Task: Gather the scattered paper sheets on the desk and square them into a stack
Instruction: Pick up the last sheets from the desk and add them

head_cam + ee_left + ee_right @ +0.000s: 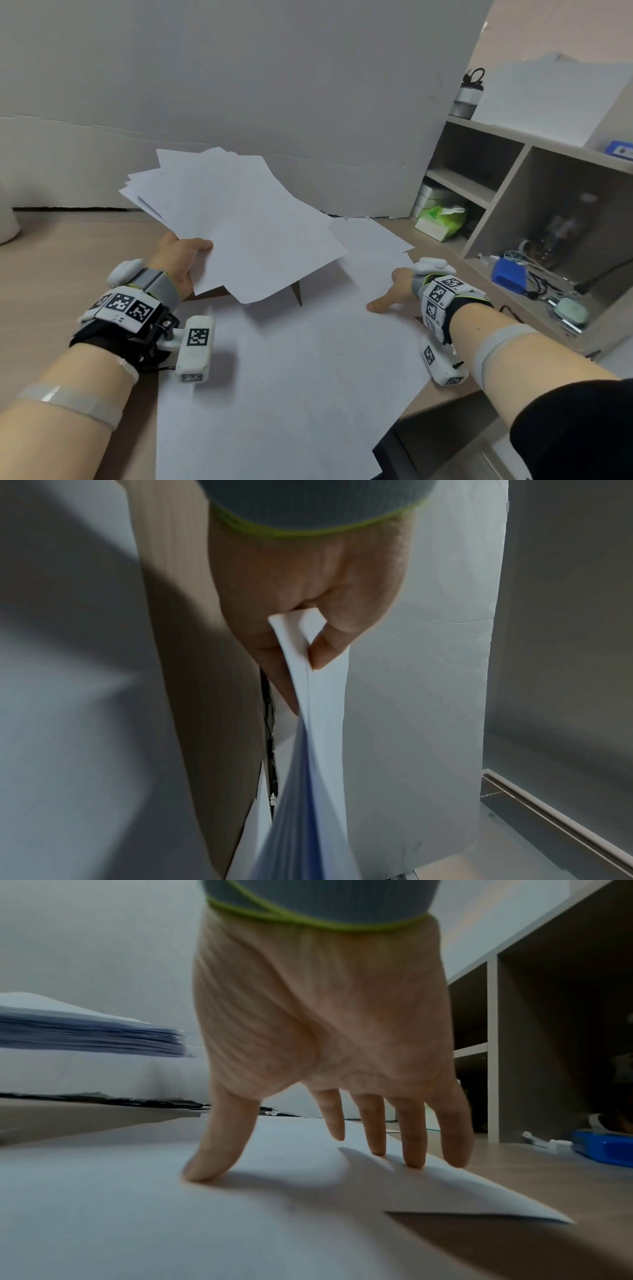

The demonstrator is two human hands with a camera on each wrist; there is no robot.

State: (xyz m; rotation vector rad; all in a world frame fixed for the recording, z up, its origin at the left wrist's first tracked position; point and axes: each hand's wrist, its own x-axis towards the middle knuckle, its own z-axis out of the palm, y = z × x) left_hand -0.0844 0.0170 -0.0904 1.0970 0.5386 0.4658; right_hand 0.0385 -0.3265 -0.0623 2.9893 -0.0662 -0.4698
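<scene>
Left hand (178,260) pinches fanned sheets (236,222) angled far-left; right hand's (394,291) fingers (414,1139) spread flat.

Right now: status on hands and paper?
Left hand pinches fanned bundle above desk, unsquared. Right hand fingertips press loose sheet. More sheets still flat. Nothing blocking.

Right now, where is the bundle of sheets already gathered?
In the head view the gathered bundle is left of centre, lifted off the desk, its near corner pinched by the left hand; loose sheets lie below it.
</scene>
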